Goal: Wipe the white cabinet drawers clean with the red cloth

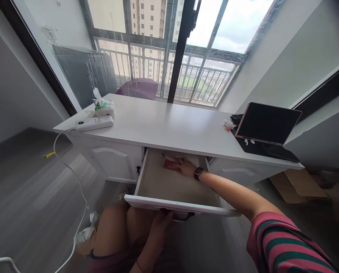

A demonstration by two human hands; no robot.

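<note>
A white desk (169, 125) has its middle drawer (172, 185) pulled out. My right hand (185, 167), with a dark watch on the wrist, reaches into the back of the drawer and rests on a small red flat item (169, 163). My left hand (160, 220) sits under the drawer front, fingers curled at its dark handle (183, 216). The striped sleeve of my right arm shows at the lower right. My bent knees are below the drawer.
On the desk lie a white power strip (94, 123) with a trailing cable, a tissue pack (103, 106), a tablet (267, 123) leaning on a dark mat, and earbuds (249, 142). Cardboard (297, 184) lies on the floor at right. A window with railing is behind.
</note>
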